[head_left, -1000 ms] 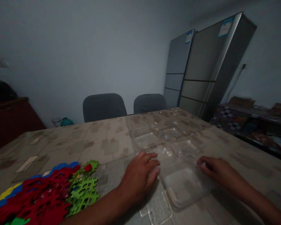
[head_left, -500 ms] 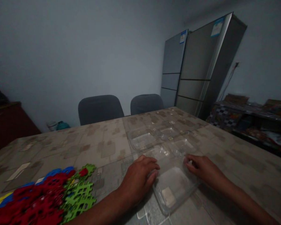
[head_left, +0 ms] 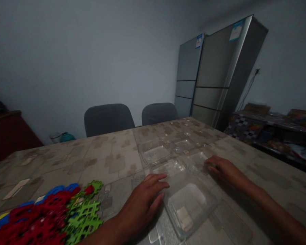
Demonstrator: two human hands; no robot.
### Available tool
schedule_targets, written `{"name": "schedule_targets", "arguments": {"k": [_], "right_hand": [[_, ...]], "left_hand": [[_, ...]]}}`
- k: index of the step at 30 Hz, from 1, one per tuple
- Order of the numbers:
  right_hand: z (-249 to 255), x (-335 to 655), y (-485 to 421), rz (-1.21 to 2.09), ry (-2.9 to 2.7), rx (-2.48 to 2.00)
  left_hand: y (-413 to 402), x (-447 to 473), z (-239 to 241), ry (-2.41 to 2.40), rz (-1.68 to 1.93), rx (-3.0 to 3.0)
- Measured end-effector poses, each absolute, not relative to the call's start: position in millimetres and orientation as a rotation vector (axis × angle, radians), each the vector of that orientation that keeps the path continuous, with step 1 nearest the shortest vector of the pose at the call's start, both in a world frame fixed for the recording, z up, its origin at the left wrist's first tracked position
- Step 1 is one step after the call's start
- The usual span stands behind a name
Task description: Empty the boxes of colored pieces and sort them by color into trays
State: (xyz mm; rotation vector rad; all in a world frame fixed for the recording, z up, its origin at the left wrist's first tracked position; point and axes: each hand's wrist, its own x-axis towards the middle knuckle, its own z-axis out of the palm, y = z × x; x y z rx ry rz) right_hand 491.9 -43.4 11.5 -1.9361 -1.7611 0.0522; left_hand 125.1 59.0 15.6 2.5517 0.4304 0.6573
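Observation:
A clear plastic container [head_left: 172, 223] sits on the table in front of me. Beside its left edge is my left hand [head_left: 142, 200], fingers apart and holding nothing. My right hand [head_left: 223, 170] is beyond the container's right side, its slightly bent fingertips at the edge of a smaller clear container [head_left: 197, 160]; whether they touch it is not clear. Thumb and fingers there look apart. Farther back are more clear containers, a larger one [head_left: 155, 153] at left and a smaller one [head_left: 183, 144] at right. Another clear container [head_left: 168, 166] lies partly behind my left hand.
Flat interlocking plastic pieces in red [head_left: 43, 217], green [head_left: 85, 212], blue and yellow lie heaped at the left front of the patterned table [head_left: 112, 143]. Two grey chairs [head_left: 108, 119] stand at the far edge. Behind at right are refrigerators [head_left: 214, 68] and a cluttered shelf [head_left: 277, 126].
Both hands have moved off the near container. My right hand shifted away from me, toward the small container on the right; my left hand drew slightly back and left.

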Motion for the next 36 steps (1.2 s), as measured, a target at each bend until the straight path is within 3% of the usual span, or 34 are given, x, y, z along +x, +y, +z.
{"name": "schedule_targets", "arguments": {"k": [10, 29, 36], "right_hand": [[18, 501, -47, 0.015, -1.697, -1.883], [18, 484, -48, 0.005, -1.716, -2.035], [53, 496, -46, -0.078, -1.684, -2.114]], "left_hand": [[64, 98, 13, 0.369, 0.745, 2.629], [81, 138, 23, 0.246, 0.741, 2.44], [82, 135, 20, 0.188, 0.748, 2.443]]}}
